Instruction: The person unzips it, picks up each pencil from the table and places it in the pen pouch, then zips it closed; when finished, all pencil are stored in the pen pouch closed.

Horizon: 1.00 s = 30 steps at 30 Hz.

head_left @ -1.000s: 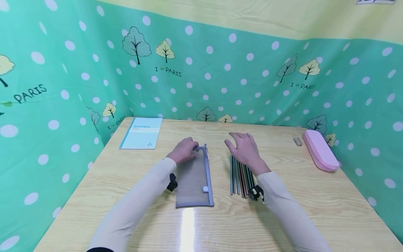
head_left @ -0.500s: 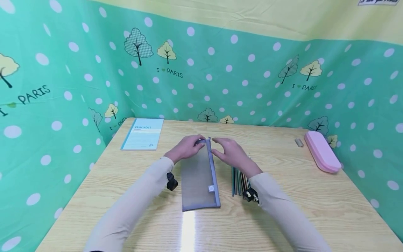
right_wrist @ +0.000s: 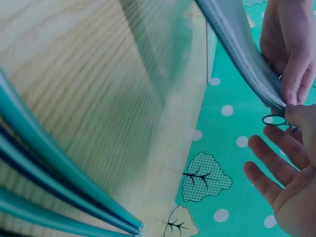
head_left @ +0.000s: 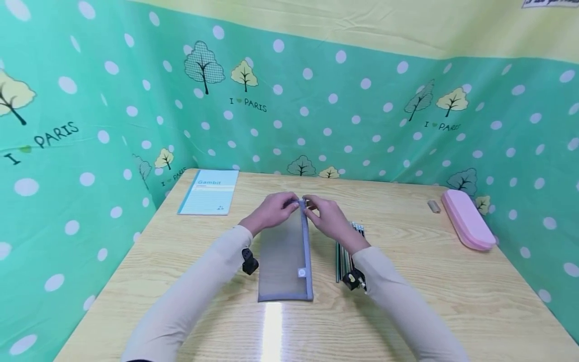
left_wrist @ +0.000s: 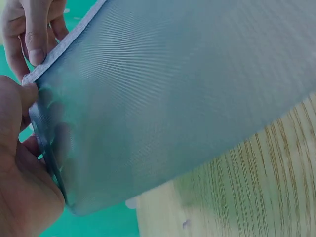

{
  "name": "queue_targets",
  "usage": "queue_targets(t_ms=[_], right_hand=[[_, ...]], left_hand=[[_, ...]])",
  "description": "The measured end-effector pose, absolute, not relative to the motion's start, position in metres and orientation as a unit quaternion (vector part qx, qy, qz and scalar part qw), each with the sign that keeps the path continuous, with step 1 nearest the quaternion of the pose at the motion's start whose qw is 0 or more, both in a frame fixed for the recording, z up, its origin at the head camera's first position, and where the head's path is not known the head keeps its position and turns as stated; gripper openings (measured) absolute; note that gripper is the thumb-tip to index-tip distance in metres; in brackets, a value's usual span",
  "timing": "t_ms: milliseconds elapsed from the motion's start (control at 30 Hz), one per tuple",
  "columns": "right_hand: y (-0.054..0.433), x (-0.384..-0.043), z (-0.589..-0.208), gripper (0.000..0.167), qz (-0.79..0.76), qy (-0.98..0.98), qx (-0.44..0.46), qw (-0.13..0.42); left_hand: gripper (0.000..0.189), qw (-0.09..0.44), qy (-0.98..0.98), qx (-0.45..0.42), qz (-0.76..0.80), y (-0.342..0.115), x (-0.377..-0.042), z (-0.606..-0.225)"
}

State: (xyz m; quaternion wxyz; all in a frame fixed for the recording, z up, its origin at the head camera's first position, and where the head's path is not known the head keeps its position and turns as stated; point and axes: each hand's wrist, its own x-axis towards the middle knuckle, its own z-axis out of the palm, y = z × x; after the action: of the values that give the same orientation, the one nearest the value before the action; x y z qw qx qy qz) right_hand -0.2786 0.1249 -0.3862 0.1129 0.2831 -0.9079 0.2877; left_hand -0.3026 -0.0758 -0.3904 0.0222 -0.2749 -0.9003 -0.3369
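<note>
A grey mesh zip pouch [head_left: 282, 256] stretches lengthwise between both hands and the front of the table, its far end raised. My left hand [head_left: 273, 208] pinches the far edge beside the zipper corner, thumb on the near side, as the left wrist view shows through the mesh [left_wrist: 163, 113]. Opposite it, my right hand [head_left: 330, 217] has thumb and index finger at the zipper's far end, pinching the zipper pull with its small metal ring [right_wrist: 274, 115]. The other right fingers [right_wrist: 271, 168] spread loosely. Under the right forearm lie several dark and green pencils [head_left: 342, 261], partly hidden.
A light blue notebook [head_left: 208, 193] lies at the back left of the wooden table [head_left: 217, 322]. At the back right are a small eraser [head_left: 433, 206] and a pink pencil case [head_left: 468, 219]. A green dotted curtain [head_left: 289, 100] surrounds the table's back and sides.
My right hand has come left from above the pencils to the pouch's zipper corner and now pinches there. My left hand has shifted slightly right, lifting the pouch's far end.
</note>
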Motion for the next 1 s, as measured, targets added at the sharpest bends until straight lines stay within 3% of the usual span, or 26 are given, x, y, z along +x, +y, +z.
queue_targets(t_ms=[433,700,1000], right_hand=[[0.13,-0.277,-0.398,0.014,0.376,-0.866,0.27,0.187],[0.136,-0.267,-0.407,0.011,0.312,-0.852,0.336,0.254],[0.141,-0.252,-0.406,0.012,0.22,-0.851,0.367,0.304]], left_hand=[[0.019,0.02,-0.887,-0.244,-0.393,-0.073,-0.292,-0.39],[0.02,0.008,-0.888,-0.209,-0.41,-0.072,-0.287,-0.389],[0.019,0.03,-0.883,-0.178,-0.434,-0.073,-0.291,-0.384]])
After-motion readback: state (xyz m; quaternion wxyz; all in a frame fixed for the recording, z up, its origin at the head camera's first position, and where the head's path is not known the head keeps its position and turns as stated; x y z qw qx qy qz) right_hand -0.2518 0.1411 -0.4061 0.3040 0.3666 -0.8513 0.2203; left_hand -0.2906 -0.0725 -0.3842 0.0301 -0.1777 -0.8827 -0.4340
